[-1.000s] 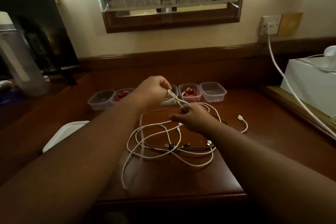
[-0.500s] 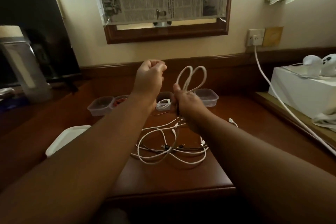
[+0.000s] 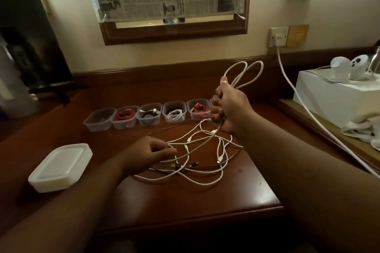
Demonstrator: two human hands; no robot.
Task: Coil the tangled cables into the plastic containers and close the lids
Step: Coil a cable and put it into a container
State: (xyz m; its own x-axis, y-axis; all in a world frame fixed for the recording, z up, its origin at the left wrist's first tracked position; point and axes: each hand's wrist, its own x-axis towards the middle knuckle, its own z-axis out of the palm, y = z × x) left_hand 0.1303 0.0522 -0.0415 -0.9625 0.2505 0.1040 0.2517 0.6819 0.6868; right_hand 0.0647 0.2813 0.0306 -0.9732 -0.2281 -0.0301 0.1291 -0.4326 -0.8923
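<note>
On the desk (image 3: 226,195) much white cable (image 3: 205,182) lies tangled. The stacked lids (image 3: 59,167) wait unused; four of the five visible containers (image 3: 98,119) hold cables. The right hand (image 3: 230,104) grips raised loops; the left hand (image 3: 152,153) pinches a strand.

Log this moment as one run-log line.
right hand: holds looped white cable raised | left hand: pinches strand in tangle | containers: open | lids: stacked, unused
</note>
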